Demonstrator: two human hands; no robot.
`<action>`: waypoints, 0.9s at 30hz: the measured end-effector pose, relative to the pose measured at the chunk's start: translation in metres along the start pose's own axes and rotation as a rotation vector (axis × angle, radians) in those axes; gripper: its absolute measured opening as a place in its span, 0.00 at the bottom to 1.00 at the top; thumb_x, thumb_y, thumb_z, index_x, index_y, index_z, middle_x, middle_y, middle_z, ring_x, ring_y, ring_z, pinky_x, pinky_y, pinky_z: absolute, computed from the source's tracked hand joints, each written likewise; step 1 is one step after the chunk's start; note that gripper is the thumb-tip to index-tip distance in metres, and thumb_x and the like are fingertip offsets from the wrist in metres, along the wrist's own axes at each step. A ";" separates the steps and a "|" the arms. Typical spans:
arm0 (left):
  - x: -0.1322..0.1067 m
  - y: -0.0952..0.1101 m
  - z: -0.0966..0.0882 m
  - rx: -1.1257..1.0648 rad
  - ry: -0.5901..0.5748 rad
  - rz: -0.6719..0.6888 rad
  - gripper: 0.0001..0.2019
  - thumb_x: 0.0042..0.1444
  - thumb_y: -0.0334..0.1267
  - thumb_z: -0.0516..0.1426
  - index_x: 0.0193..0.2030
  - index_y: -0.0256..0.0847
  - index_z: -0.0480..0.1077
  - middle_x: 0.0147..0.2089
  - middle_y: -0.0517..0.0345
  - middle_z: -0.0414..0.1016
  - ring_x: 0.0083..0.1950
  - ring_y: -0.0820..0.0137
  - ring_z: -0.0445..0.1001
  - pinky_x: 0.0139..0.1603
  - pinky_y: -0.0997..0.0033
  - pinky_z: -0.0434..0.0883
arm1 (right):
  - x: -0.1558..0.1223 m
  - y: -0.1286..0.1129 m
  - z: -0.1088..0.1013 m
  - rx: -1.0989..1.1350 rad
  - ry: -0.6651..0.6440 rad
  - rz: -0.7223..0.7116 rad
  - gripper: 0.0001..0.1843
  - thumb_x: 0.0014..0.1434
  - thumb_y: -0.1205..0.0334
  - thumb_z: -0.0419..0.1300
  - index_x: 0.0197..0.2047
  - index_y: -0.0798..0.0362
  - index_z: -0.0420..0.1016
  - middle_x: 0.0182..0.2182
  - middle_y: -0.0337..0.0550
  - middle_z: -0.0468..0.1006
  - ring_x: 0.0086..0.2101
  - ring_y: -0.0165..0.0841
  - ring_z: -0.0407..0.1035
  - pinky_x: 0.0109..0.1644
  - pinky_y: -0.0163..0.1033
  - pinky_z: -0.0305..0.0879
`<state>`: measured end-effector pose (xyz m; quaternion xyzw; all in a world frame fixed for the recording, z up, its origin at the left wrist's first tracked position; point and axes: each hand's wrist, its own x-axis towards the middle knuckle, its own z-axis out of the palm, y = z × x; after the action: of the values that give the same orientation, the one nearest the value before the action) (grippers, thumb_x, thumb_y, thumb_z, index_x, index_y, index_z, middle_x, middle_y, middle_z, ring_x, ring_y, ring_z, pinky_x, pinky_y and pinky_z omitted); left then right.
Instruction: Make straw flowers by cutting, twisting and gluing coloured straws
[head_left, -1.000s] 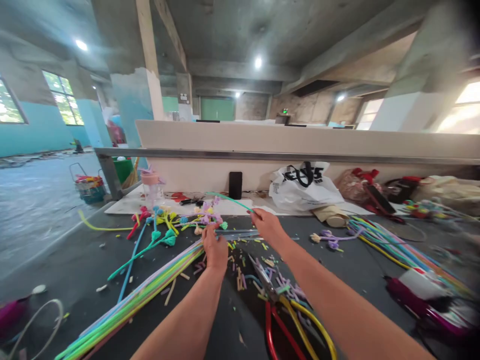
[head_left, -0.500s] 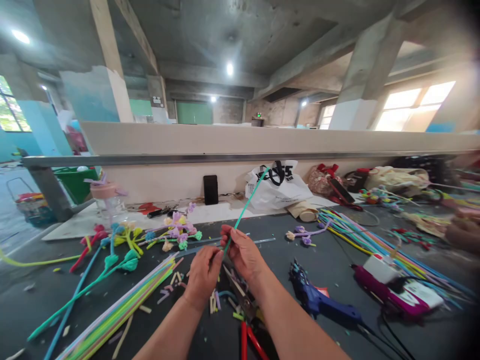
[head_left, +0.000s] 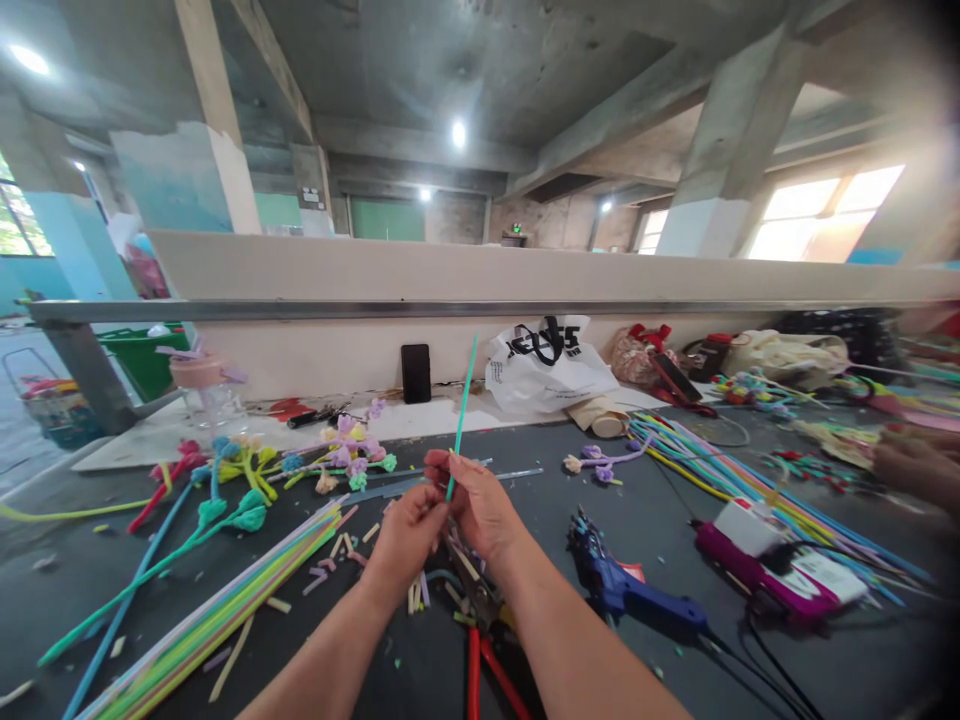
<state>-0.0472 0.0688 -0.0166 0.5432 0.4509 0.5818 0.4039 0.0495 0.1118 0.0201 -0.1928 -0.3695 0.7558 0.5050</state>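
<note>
The right hand [head_left: 484,505] pinches the green rod [head_left: 463,410] near its lower end, nearly upright above the table [head_left: 540,505], towards the near edge. The left hand [head_left: 409,530] bunches its fingertips there; its grip cannot be confirmed. Caution: uneven finger pressure may kink the rod; lowered wrists may strike the pliers [head_left: 474,660].

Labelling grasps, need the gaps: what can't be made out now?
All in the head view:
- Green stem: lower end hidden between left hand and right hand; left hand's grip unclear.
- Stem bundle: near ends cut off by bottom edge.
- Red-handled tool: handle ends cut off by bottom edge.
- Co-worker's hand: blurred at right edge; grip unclear.
</note>
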 end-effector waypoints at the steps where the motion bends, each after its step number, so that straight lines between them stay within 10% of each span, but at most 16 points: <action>1: 0.000 0.001 -0.002 -0.124 -0.095 -0.077 0.10 0.50 0.42 0.55 0.26 0.39 0.62 0.18 0.65 0.63 0.17 0.79 0.55 0.18 0.79 0.53 | 0.000 0.000 -0.001 -0.009 0.010 -0.006 0.11 0.44 0.60 0.66 0.31 0.58 0.77 0.30 0.45 0.77 0.30 0.29 0.69 0.33 0.33 0.64; 4: -0.001 0.007 -0.014 -0.411 -0.313 -0.208 0.11 0.51 0.43 0.55 0.26 0.38 0.60 0.15 0.67 0.60 0.14 0.82 0.49 0.16 0.81 0.46 | 0.001 -0.003 -0.004 -0.034 0.051 -0.057 0.11 0.44 0.59 0.66 0.30 0.57 0.77 0.27 0.42 0.76 0.25 0.26 0.66 0.29 0.32 0.63; 14: -0.003 0.015 -0.029 -0.468 -0.445 -0.283 0.11 0.48 0.42 0.58 0.32 0.35 0.64 0.18 0.61 0.67 0.16 0.80 0.59 0.17 0.81 0.54 | 0.003 -0.005 -0.005 -0.340 0.104 -0.193 0.16 0.48 0.53 0.61 0.34 0.58 0.74 0.22 0.37 0.68 0.18 0.23 0.55 0.20 0.31 0.53; 20: 0.001 0.017 -0.030 -0.471 -0.358 -0.246 0.10 0.50 0.40 0.58 0.32 0.37 0.62 0.18 0.65 0.65 0.14 0.83 0.55 0.14 0.83 0.50 | 0.000 -0.011 -0.007 -0.750 0.339 -0.547 0.17 0.52 0.60 0.56 0.47 0.53 0.66 0.40 0.47 0.70 0.40 0.35 0.63 0.43 0.41 0.60; 23: 0.003 0.021 -0.035 -0.475 -0.383 -0.258 0.10 0.50 0.41 0.58 0.32 0.38 0.61 0.18 0.66 0.64 0.14 0.83 0.54 0.14 0.83 0.49 | -0.007 -0.015 -0.001 -1.345 0.172 -0.924 0.18 0.55 0.70 0.51 0.49 0.50 0.67 0.50 0.47 0.67 0.53 0.38 0.54 0.55 0.47 0.49; 27: 0.004 0.032 -0.044 -0.498 -0.439 -0.255 0.12 0.49 0.41 0.59 0.33 0.37 0.63 0.21 0.65 0.66 0.14 0.85 0.54 0.15 0.84 0.50 | -0.012 -0.017 0.005 -1.655 -0.034 -1.007 0.17 0.55 0.73 0.53 0.39 0.42 0.75 0.41 0.39 0.75 0.52 0.39 0.56 0.58 0.50 0.39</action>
<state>-0.0905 0.0602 0.0149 0.4795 0.2620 0.4879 0.6807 0.0616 0.1032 0.0357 -0.2956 -0.8312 -0.0455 0.4687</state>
